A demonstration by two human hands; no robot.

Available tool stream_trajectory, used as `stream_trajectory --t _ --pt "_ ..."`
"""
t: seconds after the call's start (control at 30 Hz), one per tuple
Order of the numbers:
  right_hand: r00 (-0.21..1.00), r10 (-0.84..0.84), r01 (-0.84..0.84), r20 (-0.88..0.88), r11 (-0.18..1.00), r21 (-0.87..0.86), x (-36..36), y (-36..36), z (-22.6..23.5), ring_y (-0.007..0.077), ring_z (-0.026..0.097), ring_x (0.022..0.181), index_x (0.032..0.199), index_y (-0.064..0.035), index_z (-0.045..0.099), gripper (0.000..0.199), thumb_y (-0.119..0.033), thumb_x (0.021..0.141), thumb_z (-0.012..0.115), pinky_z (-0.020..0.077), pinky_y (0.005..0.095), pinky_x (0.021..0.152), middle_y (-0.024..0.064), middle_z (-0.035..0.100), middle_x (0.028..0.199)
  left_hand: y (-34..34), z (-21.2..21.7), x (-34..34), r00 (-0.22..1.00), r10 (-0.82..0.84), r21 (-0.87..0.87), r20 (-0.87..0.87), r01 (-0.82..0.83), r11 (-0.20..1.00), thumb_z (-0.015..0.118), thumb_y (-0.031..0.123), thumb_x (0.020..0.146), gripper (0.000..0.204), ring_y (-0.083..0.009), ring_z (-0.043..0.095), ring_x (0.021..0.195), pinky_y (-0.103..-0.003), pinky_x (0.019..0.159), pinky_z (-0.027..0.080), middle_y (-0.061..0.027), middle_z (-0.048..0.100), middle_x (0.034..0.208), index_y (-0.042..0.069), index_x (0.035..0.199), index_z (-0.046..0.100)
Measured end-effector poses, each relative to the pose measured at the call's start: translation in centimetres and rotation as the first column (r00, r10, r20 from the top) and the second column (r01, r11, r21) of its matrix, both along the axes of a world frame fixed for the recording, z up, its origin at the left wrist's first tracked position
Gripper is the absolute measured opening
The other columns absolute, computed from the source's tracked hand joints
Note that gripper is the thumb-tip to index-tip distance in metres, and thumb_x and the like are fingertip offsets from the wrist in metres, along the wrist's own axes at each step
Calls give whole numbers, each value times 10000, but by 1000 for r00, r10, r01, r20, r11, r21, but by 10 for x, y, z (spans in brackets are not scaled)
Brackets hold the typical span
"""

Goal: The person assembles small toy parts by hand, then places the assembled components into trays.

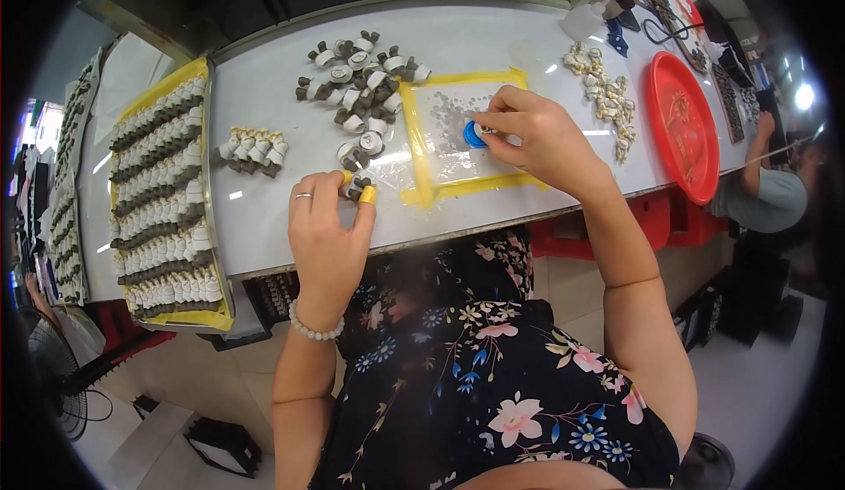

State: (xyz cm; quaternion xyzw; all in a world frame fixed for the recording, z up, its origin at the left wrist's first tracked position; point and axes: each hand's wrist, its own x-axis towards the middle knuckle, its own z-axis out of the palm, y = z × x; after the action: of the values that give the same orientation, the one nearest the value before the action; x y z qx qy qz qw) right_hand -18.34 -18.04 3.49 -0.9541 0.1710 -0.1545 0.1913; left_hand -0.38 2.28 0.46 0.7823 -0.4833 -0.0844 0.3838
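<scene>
My left hand (327, 226), with yellow covers on its thumb and a fingertip, is closed around a small dark-and-white figurine piece (355, 190) at the table's near edge. Over a yellow-taped clear sheet (422, 173), my right hand (532, 138) pinches a small whitish piece (481, 128), partly hidden by the fingers. It is right at a round blue cap (473, 135) on the sheet. Grey spots dot the sheet around the cap. Beyond my left hand lies a loose heap of dark-and-white figurine pieces (352, 98), several tipped on their sides.
Left stands a yellow-edged tray (217, 288) with rows of figurines; a small group of joined figurines (253, 149) lies beside it. Right are white-and-gold pieces (607, 94), a red basin (682, 129) and a bottle (583, 22). A co-worker's arm (759, 151) shows far right.
</scene>
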Motion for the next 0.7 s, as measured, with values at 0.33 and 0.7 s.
stream_trajectory --t 0.33,0.7 --pt "991 -93 67 95 966 250 -5 3 0 192 594 724 993 1 679 233 -35 762 671 484 267 643 88 601 854 3 4 -1 977 -82 -33 198 90 995 648 -22 678 329 -332 528 909 -393 794 455 -192 527 1058 -37 999 574" --pt "987 -113 78 113 959 272 -4 6 -2 187 592 739 997 8 673 235 -36 766 673 474 257 645 90 602 862 3 -1 0 795 -221 -319 -565 37 947 626 -116 733 323 -215 581 962 -323 845 497 -144 545 1110 -76 1047 559"
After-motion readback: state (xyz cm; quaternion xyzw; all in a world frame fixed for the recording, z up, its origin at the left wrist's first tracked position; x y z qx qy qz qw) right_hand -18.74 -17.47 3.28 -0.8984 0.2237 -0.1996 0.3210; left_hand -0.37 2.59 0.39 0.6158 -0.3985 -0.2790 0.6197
